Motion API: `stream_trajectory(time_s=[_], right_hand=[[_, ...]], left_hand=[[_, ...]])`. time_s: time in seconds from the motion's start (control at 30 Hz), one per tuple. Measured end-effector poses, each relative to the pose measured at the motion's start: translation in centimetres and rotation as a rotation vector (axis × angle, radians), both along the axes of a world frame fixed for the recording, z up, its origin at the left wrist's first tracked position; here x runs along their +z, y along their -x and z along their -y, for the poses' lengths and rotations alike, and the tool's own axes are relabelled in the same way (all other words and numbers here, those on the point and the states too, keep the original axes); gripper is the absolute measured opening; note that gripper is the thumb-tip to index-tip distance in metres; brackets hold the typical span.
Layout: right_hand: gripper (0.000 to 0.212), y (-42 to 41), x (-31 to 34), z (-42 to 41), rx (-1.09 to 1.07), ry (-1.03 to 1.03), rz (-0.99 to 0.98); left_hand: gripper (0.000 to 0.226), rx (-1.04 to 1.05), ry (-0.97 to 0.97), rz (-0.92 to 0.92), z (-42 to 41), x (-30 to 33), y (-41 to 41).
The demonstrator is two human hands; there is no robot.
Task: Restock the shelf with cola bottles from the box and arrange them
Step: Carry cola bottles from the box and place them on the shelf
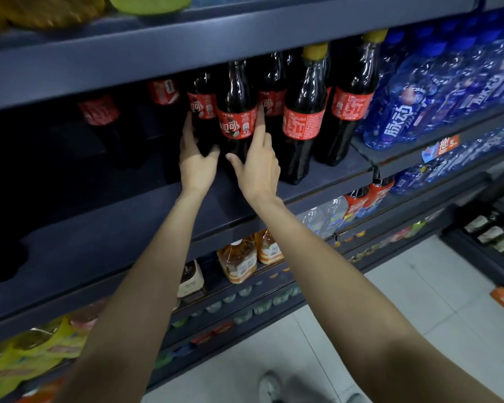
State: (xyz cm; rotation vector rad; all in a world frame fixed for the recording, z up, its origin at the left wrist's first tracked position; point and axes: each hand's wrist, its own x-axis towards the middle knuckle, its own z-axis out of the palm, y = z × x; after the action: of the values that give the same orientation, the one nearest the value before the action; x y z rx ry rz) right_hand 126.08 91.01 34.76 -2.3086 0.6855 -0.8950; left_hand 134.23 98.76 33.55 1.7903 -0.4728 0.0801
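A dark cola bottle (235, 117) with a red label stands upright on the dark blue shelf (128, 237), between both my hands. My left hand (197, 158) touches its left side, fingers up along the bottle behind it. My right hand (258, 164) presses its right side, index finger on the label edge, thumb across the lower front. Two more cola bottles with yellow caps (304, 117) (351, 97) stand to the right. Other cola bottles (99, 112) sit further back in the dark at the left. The box is not in view.
Blue drink bottles (413, 112) fill the shelf to the right. Below hang orange-tea bottles (239, 260) and yellow bottles (26, 353). The shelf above (186, 45) hangs low over the cola caps. A grey tiled floor (376, 315) and my shoe (269, 385) lie below.
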Motion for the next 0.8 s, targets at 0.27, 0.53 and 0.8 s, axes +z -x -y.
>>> stream_trajectory(time_s=[0.27,0.53,0.8], right_hand=[[0.086,1.4,-0.9,0.5,0.226,-0.129,0.072],[0.046,12.5,-1.9,2.1,0.362,0.020,0.091],[0.016,32.2,-6.4,7.1,0.084,-0.086,0.184]], left_hand=[[0.053,0.007,-0.058,-0.069,-2.0,1.6,3.2],[0.025,-0.049,0.056,0.101,-3.1,3.0,14.1],[0.015,-0.238,-0.106,0.480,2.4,-2.7,28.8]])
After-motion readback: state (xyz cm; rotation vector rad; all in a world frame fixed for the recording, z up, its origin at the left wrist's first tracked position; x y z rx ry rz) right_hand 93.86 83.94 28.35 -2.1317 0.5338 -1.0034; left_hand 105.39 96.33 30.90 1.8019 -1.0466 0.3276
